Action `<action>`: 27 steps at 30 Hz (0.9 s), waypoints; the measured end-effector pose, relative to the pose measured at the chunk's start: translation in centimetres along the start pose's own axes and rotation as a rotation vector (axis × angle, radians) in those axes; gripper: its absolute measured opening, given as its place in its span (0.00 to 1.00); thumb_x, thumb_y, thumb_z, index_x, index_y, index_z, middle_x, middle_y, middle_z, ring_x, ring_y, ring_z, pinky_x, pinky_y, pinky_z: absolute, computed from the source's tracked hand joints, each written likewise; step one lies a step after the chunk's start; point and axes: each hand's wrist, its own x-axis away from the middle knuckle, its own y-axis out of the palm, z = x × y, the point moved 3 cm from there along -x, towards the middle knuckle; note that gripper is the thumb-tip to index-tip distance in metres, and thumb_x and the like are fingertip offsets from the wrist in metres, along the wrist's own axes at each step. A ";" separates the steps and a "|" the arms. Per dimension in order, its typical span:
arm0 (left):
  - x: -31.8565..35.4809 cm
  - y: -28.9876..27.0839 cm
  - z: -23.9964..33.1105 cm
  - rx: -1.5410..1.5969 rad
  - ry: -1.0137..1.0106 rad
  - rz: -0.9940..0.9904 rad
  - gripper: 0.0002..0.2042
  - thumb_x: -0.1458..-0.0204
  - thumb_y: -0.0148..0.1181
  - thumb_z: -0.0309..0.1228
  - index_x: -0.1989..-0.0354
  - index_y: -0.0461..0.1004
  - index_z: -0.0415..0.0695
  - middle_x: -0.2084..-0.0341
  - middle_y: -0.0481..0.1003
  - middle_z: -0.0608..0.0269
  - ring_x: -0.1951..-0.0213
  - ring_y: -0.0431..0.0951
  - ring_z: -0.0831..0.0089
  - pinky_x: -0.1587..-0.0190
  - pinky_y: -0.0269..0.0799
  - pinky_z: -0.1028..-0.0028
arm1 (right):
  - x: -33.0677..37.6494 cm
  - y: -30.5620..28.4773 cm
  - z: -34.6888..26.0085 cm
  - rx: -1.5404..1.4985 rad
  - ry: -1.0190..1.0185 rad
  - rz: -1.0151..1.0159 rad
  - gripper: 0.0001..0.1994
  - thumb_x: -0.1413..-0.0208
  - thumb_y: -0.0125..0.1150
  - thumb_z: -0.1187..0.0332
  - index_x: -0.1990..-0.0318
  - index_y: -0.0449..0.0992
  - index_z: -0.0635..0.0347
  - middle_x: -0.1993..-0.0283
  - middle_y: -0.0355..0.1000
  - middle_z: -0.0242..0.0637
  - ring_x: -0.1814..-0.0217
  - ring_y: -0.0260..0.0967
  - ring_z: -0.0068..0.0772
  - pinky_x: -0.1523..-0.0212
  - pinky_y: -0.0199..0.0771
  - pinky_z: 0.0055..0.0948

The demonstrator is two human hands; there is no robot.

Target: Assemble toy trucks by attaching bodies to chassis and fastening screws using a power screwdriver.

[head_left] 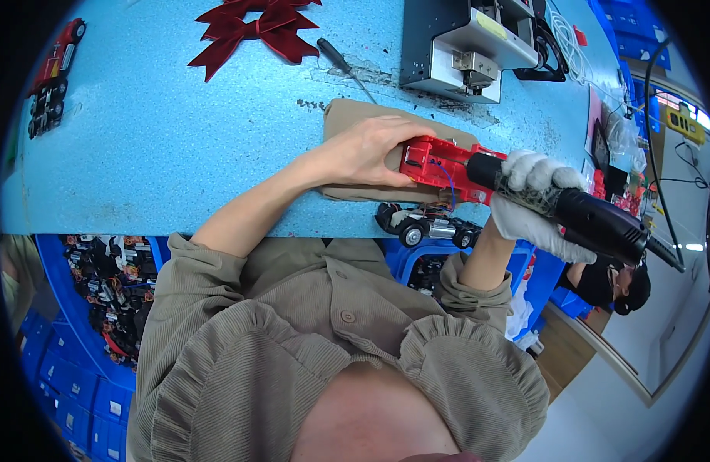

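Two hands work over a tan pad (pixel 347 123) near the front edge of a speckled blue table (pixel 155 154). The left hand (pixel 370 146), bare, pinches one end of a red shell (pixel 428 165), its thumb on the near side and its fingers on the far side. That shell lies across the pad, its hollow side facing up. The right hand (pixel 541 185), in a white glove, is wrapped around a black driver (pixel 601 219), whose nose points left into the shell; whether its tip touches a screw, I cannot tell. From the shell a thin blue wire (pixel 450 183) runs toward a wheeled chassis (pixel 428 227), which sits just beside the pad at the table's edge. Beyond the pad lie a screwdriver (pixel 336 55) and a dark red bow (pixel 255 31), with a grey and black machine (pixel 447 65) to their right. At the far left, a red toy car (pixel 58 58) is beside a black wheeled base (pixel 47 108). Below the table, a blue bin (pixel 56 285) holds many small parts (pixel 108 277). Farther right is another person (pixel 601 285) in a dark cap.
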 end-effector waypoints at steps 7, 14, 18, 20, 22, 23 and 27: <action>-0.1 0.0 0.1 -0.003 -0.097 -0.086 0.31 0.67 0.66 0.30 0.49 0.65 0.41 0.59 0.71 0.53 0.55 0.71 0.57 0.51 0.67 0.66 | 0.4 -0.7 0.3 0.031 0.011 0.091 0.47 0.73 0.38 0.17 0.67 0.71 0.57 0.82 0.60 0.33 0.86 0.56 0.31 0.83 0.57 0.29; -0.1 0.0 0.1 -0.005 -0.092 -0.074 0.30 0.66 0.66 0.30 0.49 0.65 0.41 0.59 0.72 0.52 0.56 0.72 0.57 0.52 0.67 0.66 | 0.5 -0.2 0.7 0.013 -0.008 0.032 0.47 0.70 0.38 0.19 0.67 0.70 0.61 0.81 0.62 0.36 0.85 0.59 0.32 0.83 0.60 0.29; 0.0 -0.2 0.2 -0.008 -0.096 -0.072 0.30 0.65 0.66 0.30 0.49 0.65 0.40 0.60 0.72 0.51 0.56 0.72 0.57 0.52 0.68 0.65 | 0.4 0.8 1.6 -0.114 -0.043 -0.077 0.50 0.71 0.40 0.19 0.63 0.67 0.67 0.79 0.66 0.43 0.82 0.64 0.37 0.80 0.68 0.33; 0.0 -0.1 0.2 -0.010 -0.103 -0.076 0.30 0.65 0.66 0.30 0.49 0.65 0.40 0.60 0.72 0.51 0.57 0.72 0.57 0.52 0.68 0.66 | 0.4 0.8 1.9 -0.116 -0.048 -0.093 0.50 0.71 0.41 0.20 0.63 0.67 0.67 0.79 0.66 0.43 0.82 0.64 0.37 0.80 0.69 0.33; -0.1 -0.2 0.4 -0.024 -0.079 -0.052 0.28 0.65 0.66 0.32 0.51 0.66 0.40 0.62 0.72 0.51 0.58 0.73 0.57 0.53 0.68 0.65 | 0.5 0.9 2.1 -0.128 -0.067 -0.129 0.50 0.72 0.43 0.20 0.63 0.66 0.68 0.78 0.66 0.44 0.81 0.65 0.37 0.80 0.69 0.33; -0.2 -0.3 0.5 -0.031 -0.065 -0.042 0.28 0.64 0.66 0.33 0.52 0.67 0.40 0.63 0.73 0.52 0.59 0.73 0.57 0.54 0.68 0.65 | 0.6 1.0 2.3 -0.128 -0.072 -0.127 0.50 0.72 0.43 0.20 0.63 0.66 0.68 0.78 0.66 0.44 0.81 0.65 0.37 0.80 0.69 0.33; -0.2 0.2 0.1 -0.024 -0.080 -0.076 0.31 0.66 0.67 0.30 0.49 0.65 0.40 0.59 0.72 0.51 0.54 0.72 0.58 0.50 0.67 0.66 | 1.1 1.5 2.1 -0.037 -0.178 -0.141 0.49 0.68 0.34 0.19 0.64 0.68 0.65 0.79 0.63 0.37 0.84 0.61 0.33 0.82 0.64 0.32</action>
